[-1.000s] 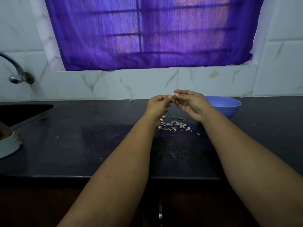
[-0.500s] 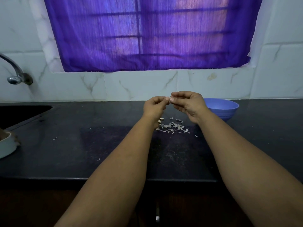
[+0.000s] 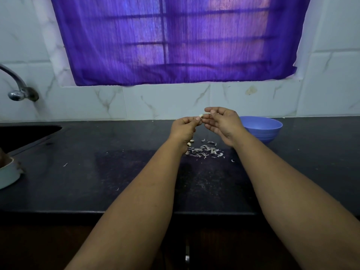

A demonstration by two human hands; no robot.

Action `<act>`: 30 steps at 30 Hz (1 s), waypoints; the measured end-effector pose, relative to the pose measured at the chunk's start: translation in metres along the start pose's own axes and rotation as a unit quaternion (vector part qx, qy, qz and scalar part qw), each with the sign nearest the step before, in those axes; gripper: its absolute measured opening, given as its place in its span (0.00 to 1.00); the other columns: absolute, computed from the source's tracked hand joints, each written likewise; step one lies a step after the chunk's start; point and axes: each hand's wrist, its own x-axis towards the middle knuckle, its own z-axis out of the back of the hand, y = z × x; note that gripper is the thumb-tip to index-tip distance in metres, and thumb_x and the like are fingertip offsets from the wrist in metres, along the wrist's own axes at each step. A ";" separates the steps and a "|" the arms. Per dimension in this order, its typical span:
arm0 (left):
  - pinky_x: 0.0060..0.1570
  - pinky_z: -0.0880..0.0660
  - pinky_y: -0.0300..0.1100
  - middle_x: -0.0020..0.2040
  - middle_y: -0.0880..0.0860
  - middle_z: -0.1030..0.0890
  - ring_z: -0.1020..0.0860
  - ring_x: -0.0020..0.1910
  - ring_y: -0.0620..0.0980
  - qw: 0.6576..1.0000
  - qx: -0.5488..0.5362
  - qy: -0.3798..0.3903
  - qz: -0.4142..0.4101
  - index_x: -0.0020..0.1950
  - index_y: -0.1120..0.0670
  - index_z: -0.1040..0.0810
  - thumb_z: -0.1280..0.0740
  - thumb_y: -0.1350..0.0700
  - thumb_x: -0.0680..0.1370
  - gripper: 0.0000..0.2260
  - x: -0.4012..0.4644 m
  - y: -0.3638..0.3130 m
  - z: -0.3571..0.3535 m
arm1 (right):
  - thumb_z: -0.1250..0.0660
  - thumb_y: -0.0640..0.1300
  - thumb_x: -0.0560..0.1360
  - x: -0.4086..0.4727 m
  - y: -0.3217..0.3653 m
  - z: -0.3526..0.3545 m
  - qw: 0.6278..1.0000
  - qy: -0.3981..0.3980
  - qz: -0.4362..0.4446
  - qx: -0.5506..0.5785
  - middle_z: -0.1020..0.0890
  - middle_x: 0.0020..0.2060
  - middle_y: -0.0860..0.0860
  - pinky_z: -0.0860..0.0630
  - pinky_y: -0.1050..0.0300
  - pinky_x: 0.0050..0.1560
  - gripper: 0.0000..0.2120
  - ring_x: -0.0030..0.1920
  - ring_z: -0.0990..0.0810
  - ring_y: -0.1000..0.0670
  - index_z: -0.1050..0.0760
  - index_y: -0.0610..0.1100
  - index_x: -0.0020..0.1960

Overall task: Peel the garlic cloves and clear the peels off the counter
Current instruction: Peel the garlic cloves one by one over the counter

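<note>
Mid-peel: my left hand [image 3: 184, 126] and right hand [image 3: 222, 121] both pinch one garlic clove [image 3: 201, 115] above the peels [image 3: 204, 151] on the counter [image 3: 97, 172]. Next, probably strip remaining skin.

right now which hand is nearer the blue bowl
Right. The right hand is raised just left of the blue bowl, overlapping its rim in view; the left hand sits farther left.
</note>
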 end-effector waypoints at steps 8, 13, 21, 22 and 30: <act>0.25 0.33 0.30 0.35 0.49 0.23 0.30 0.29 0.39 0.998 0.035 0.021 -0.037 0.48 0.58 0.21 0.33 0.59 0.79 0.02 -0.003 0.002 -0.004 | 0.28 0.36 0.73 0.001 -0.007 0.001 0.998 0.001 0.031 -0.051 0.17 0.36 0.50 0.22 0.64 0.43 0.03 0.40 0.19 0.55 0.19 0.42 0.44; 0.23 0.35 0.32 0.35 0.49 0.24 0.33 0.30 0.43 0.998 0.063 0.001 -0.026 0.43 0.55 0.22 0.34 0.58 0.79 0.06 0.001 0.004 -0.002 | 0.37 0.35 0.79 0.003 -0.005 0.001 0.998 -0.005 0.012 -0.054 0.18 0.40 0.45 0.20 0.65 0.44 0.07 0.39 0.19 0.53 0.22 0.39 0.55; 0.46 0.23 0.48 0.44 0.55 0.17 0.21 0.43 0.53 0.964 0.247 -0.024 -0.099 0.40 0.52 0.24 0.38 0.51 0.80 0.11 0.004 0.009 -0.001 | 0.29 0.38 0.75 0.005 -0.013 0.002 0.985 -0.016 0.051 -0.166 0.16 0.39 0.45 0.22 0.64 0.42 0.03 0.38 0.19 0.53 0.18 0.40 0.46; 0.45 0.23 0.48 0.44 0.55 0.17 0.21 0.43 0.54 0.959 0.265 -0.025 -0.098 0.37 0.51 0.25 0.38 0.51 0.80 0.12 0.006 0.010 -0.001 | 0.29 0.39 0.74 0.006 -0.013 0.003 0.979 -0.019 0.061 -0.196 0.15 0.38 0.46 0.21 0.63 0.43 0.03 0.38 0.19 0.53 0.18 0.40 0.46; 0.38 0.28 0.44 0.33 0.53 0.25 0.28 0.33 0.52 0.952 0.282 -0.032 -0.115 0.33 0.52 0.29 0.38 0.53 0.78 0.14 0.005 0.010 -0.003 | 0.28 0.39 0.73 0.006 -0.007 0.006 0.939 -0.069 0.122 -0.315 0.16 0.37 0.46 0.20 0.64 0.46 0.03 0.39 0.16 0.51 0.19 0.39 0.45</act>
